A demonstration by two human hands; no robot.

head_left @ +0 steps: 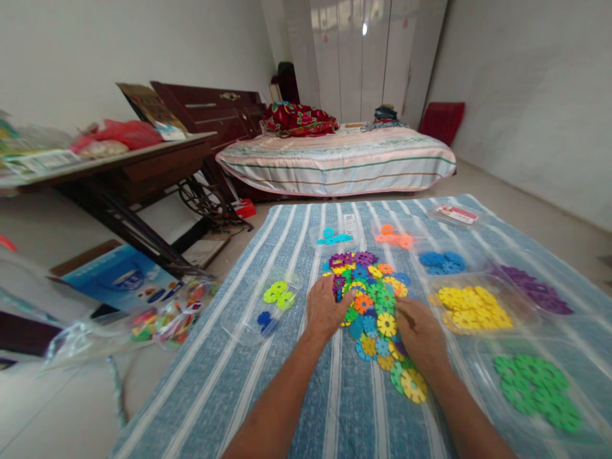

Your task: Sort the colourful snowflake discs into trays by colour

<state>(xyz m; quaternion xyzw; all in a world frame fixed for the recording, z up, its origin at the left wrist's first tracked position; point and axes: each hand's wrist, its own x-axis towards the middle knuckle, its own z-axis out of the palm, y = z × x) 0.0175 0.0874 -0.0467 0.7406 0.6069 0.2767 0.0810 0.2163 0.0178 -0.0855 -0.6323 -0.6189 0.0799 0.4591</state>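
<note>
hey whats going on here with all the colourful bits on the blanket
A person has both hands flat on a mixed pile of plastic snowflake discs on a blue striped cloth. The left hand rests on the pile's left edge, the right hand on its lower right. Around it lie clear trays holding one colour each: yellow discs, green discs, purple discs.
</note>
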